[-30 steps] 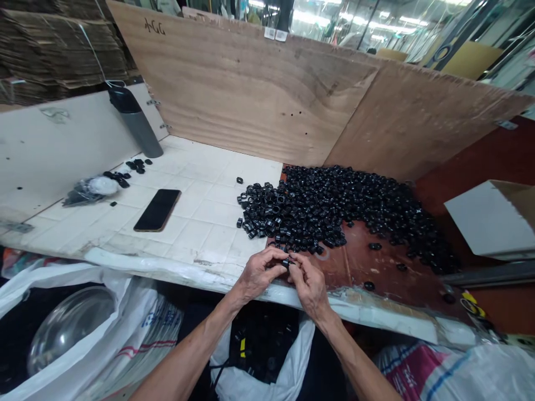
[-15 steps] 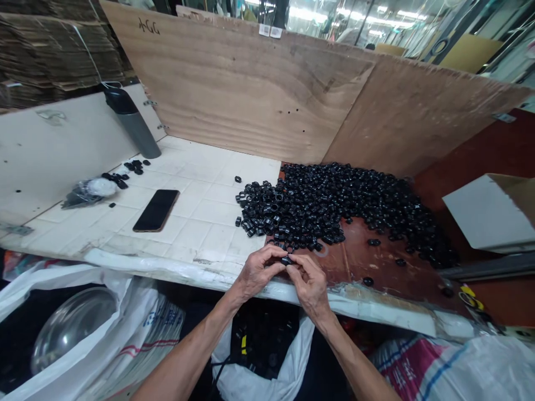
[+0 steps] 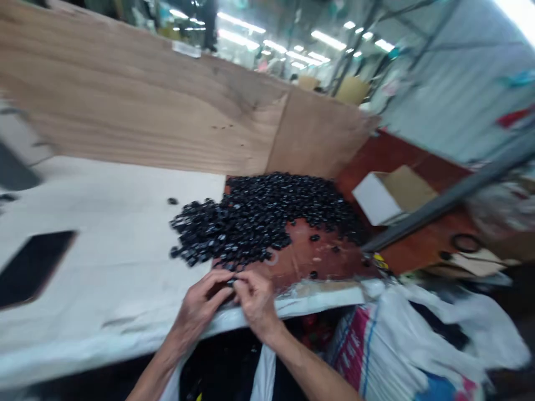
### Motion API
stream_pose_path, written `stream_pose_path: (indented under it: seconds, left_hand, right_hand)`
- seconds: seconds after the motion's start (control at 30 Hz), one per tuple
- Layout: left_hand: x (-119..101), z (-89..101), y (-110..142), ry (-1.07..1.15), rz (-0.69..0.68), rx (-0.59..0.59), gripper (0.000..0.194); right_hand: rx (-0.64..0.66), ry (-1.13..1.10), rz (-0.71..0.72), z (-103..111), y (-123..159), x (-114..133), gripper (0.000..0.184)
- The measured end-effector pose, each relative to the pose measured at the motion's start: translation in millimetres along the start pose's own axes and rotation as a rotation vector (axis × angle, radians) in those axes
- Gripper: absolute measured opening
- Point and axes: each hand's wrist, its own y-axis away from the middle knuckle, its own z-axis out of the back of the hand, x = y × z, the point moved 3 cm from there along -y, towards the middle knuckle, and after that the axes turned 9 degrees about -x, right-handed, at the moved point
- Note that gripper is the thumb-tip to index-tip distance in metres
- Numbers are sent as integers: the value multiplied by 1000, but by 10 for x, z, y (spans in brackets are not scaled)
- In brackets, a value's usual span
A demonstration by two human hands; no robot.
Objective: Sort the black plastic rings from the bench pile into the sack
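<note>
Between the fingertips of both hands is a small black plastic ring-like piece (image 3: pixel 231 282), partly covered by the fingers. My left hand (image 3: pixel 201 298) pinches it from the left, thumb and forefinger closed. My right hand (image 3: pixel 256 298) grips it from the right in the same way. Both hands are at the front edge of the table, just before a large heap of similar black pieces (image 3: pixel 267 211). Motion blur hides the finer shape of the held piece.
A phone (image 3: pixel 35 267) lies on the white table surface at left. A wooden board (image 3: pixel 167 106) closes off the back. An open carton (image 3: pixel 387 195) and a slanted metal bar (image 3: pixel 451 195) are at right. Below the edge are a woven sack (image 3: pixel 393 340) and an open white bag (image 3: pixel 264 370).
The view has swung to the right, so the heap and phone appear further left and more of the right side shows. Both hands still hold the small black piece between them.
</note>
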Motion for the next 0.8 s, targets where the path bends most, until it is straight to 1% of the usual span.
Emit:
stream_pose_path:
  seconds: [0.1,0.17,0.23,0.3,0.4,0.47,0.57,0.6,0.67,0.73,0.8]
  left_hand:
    - [297,-7,-61,-14,49,72,32]
    - [487,-37,-98,-28,62,87,34]
    - [609,-50,-108,-46,58,74,36]
    - [657,-45,-100,-78,38,56,35]
    - [638,-17,-91,-119,2,40,33]
    - [612,8,-102,-118,-3,40,31]
    - [619,29,-127,-113,29,101,32]
    - [637,35,-132,-112,50,111,34]
    - [694,47,-133,-109,100,97,42]
    - [763,52,-121,-98,144,68,50]
    - [833,35,-100,-93,169,87,53]
  right_hand:
    - [-61,54,124,-64,-15,-94,25]
    - [-54,88,219,-98,-13,-178,25]
    - [-34,124,259,-130,3,-235,24]
    - [-18,172,211,-162,20,-260,24]
    - [10,267,122,-222,31,-241,26]
    - [47,341,125,-274,25,-221,25]
    - [54,406,141,-332,8,-246,25]
    - [44,404,157,-343,6,-265,25]
    - [43,390,232,-356,15,-302,23]
    - [77,403,329,-358,38,-337,22]
    - [113,461,399,-347,60,-372,24]
